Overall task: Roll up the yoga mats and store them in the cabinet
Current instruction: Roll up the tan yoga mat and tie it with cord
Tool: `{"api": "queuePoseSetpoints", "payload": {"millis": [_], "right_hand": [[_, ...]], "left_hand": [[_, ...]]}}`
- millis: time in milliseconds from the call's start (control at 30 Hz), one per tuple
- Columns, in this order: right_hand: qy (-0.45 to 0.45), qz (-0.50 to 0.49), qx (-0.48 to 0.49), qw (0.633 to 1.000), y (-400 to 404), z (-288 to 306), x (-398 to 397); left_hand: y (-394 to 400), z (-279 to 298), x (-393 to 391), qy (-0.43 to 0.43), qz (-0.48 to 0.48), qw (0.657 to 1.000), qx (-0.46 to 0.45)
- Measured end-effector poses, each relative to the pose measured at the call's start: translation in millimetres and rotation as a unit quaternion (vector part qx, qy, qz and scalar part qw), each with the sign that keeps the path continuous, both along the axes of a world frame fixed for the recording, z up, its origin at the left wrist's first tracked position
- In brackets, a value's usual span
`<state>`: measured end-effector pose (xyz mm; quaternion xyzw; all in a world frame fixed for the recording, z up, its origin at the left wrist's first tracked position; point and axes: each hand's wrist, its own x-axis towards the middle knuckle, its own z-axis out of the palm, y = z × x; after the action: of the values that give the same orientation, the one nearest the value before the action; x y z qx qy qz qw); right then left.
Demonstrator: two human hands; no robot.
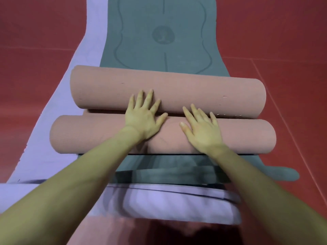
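Flat-fingered, neither grip closes: left hand [144,117] and right hand [201,129] press open on the near pink roll [106,134], touching the far roll [177,87], atop the green mat [159,32]. Rolling seems underway (cabinet unseen); next, push evenly forward.

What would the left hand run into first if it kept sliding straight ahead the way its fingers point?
The left hand lies flat across the near pink roll, its fingertips already on the far pink roll. Going on, it would likely ride over that roll, then meet the flat green mat beyond.
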<state>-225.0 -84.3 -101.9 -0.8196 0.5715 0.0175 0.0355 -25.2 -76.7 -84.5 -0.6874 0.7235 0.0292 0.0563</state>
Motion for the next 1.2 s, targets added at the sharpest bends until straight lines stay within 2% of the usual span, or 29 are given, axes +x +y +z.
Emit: {"api": "queuePoseSetpoints", "payload": {"millis": [67,167,233,500,700,967,1067,1200], "right_hand": [[0.002,-0.013,0.012,1.0,-9.1,-0.4,4.5],[-0.003,-0.025,0.03,0.999,-21.5,1.3,9.7],[-0.009,-0.03,0.028,0.999,-30.7,1.6,11.2],[-0.053,-0.047,0.009,0.997,-47.5,6.9,19.7],[0.004,-0.012,0.017,1.0,-56.1,5.0,22.5],[-0.053,-0.005,-0.072,0.996,-37.4,-7.0,33.4],[-0.046,-0.009,-0.033,0.998,-40.7,-3.1,33.8],[-0.032,-0.008,-0.024,0.999,-59.0,3.0,37.3]], "left_hand": [[-1.7,-1.3,-1.6,0.014,0.017,1.0,-0.008],[11.2,-6.2,-2.8,0.01,-0.01,1.0,-0.027],[21.2,-8.6,-1.0,-0.003,-0.026,0.999,-0.017],[1.4,-14.0,5.0,0.051,0.008,0.998,0.023],[-38.2,-11.7,13.1,0.076,0.017,0.996,0.044],[-82.2,-14.2,26.5,0.112,0.041,0.991,0.066],[-86.5,-14.2,28.6,0.118,0.025,0.992,0.039],[-61.7,-15.1,27.7,0.133,0.035,0.987,-0.08]]}}
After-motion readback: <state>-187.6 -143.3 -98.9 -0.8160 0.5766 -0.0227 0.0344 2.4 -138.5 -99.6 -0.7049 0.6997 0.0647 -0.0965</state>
